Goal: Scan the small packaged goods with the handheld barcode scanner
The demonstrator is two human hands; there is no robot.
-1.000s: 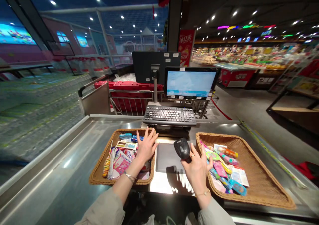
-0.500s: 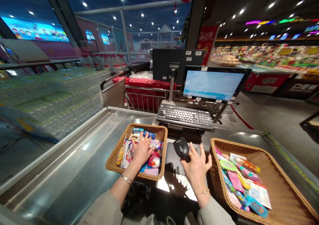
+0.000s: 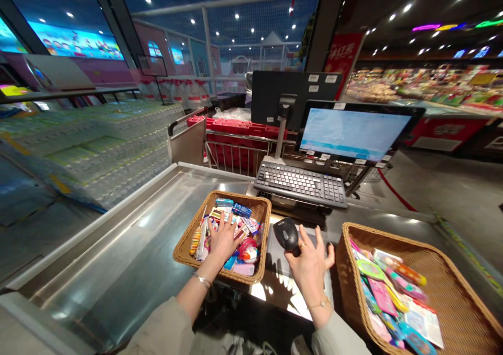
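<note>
My left hand [image 3: 222,238] lies flat with fingers spread on the small packets inside the left wicker basket [image 3: 184,250]. Colourful packets and a red-and-white egg-shaped item [image 3: 248,251] fill that basket. My right hand [image 3: 312,263] holds a black handheld barcode scanner [image 3: 286,233] over the scanning plate between the two baskets, with the other fingers fanned out. The right wicker basket [image 3: 444,287] holds several more colourful packets along its left side.
A black keyboard [image 3: 302,184] and a lit touchscreen [image 3: 353,133] stand behind the baskets. The steel counter [image 3: 129,260] runs off to the left. Red shopping baskets and a trolley [image 3: 236,145] sit beyond it. Stacked water bottle packs line the left.
The view has swung left and closer. My left hand moved from the basket's right edge down onto the packets. The right hand keeps the scanner in the same place.
</note>
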